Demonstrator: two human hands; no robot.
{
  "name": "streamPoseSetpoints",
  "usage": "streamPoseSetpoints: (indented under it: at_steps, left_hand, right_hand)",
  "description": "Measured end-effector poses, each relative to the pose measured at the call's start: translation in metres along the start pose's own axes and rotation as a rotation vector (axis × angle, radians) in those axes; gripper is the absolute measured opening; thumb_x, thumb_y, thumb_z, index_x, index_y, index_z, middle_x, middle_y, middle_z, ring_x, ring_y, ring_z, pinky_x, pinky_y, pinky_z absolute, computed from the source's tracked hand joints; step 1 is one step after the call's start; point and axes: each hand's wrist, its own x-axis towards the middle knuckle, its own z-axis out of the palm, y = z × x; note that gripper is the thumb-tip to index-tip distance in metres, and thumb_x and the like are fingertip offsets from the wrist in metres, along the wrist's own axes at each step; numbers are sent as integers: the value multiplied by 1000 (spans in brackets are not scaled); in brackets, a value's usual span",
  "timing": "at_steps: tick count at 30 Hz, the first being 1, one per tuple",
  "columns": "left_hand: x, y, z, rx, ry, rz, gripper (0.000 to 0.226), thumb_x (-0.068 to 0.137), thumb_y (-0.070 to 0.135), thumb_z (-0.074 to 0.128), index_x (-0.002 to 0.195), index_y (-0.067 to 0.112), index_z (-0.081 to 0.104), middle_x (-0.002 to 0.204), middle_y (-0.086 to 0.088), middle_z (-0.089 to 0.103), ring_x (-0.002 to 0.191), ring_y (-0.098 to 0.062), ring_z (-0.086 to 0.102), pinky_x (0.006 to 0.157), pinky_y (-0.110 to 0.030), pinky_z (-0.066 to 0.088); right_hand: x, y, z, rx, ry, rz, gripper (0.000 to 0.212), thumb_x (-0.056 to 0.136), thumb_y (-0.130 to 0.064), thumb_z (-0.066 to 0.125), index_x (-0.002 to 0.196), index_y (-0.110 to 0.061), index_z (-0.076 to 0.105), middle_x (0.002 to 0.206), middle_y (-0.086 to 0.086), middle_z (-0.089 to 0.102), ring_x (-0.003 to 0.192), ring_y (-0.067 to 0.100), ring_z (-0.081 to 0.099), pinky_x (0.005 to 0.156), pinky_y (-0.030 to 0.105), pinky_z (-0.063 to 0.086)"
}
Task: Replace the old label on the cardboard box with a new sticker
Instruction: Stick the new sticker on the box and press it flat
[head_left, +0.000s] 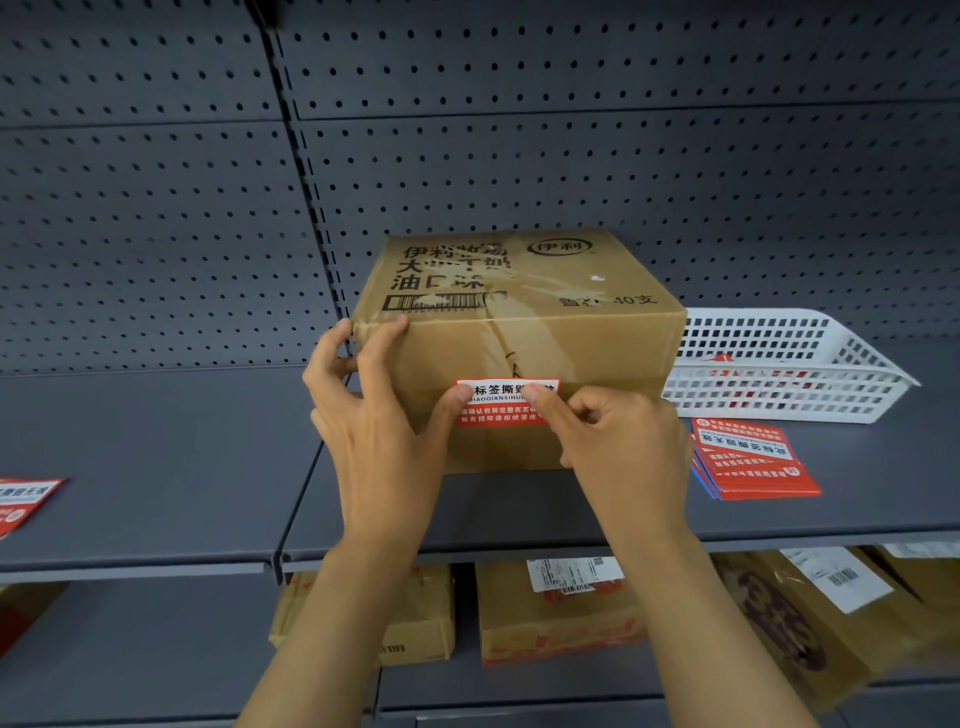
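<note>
Cardboard box (519, 338) on grey shelf (156, 457); left grip (379, 431) clasps its corner, thumb on red sticker (506, 402); right grip (618, 441) curled, empty, thumb pressing sticker; white basket (779, 364), sticker stack (753, 460) just right

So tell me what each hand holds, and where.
Left hand grips the box at its front top left corner. Right hand rests its thumb on the sticker; a pinch cannot be told.

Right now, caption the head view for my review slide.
Left hand grips the cardboard box; its thumb and the right hand's touch the red sticker.
</note>
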Motion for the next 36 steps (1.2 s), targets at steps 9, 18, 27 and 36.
streamPoseSetpoints:
  at_steps: [9,18,27,36]
  left_hand:
    - [1,-7,1,-46,-6,5,76,79,33,85,141,38,40,158,-5,18,129,-9,26,107,-34,32]
    - [-1,-10,-2,-68,-33,41,75,82,34,82,144,37,39,158,-3,15,125,4,23,111,-37,34]
    - [-1,-1,-5,24,-45,42,105,59,39,96,145,34,37,160,-9,17,138,-23,33,113,-53,39]
    - [-2,-14,-10,45,-71,114,101,69,33,91,150,37,32,161,-4,13,140,-26,31,114,-50,38]
  right_hand:
    - [3,8,-9,-3,-7,22,75,80,-85,44,53,-18,67,43,-2,63,48,17,62,55,35,54]
    - [3,15,-9,-24,5,11,77,80,-86,43,53,-18,65,44,-1,63,47,19,61,52,37,54]
    - [0,4,0,-29,-44,-30,76,77,-87,46,56,-17,65,46,2,63,48,22,62,55,39,55]
    - [-5,23,-5,-99,-26,-20,79,77,-88,42,51,-17,63,44,2,62,46,24,61,53,39,55]
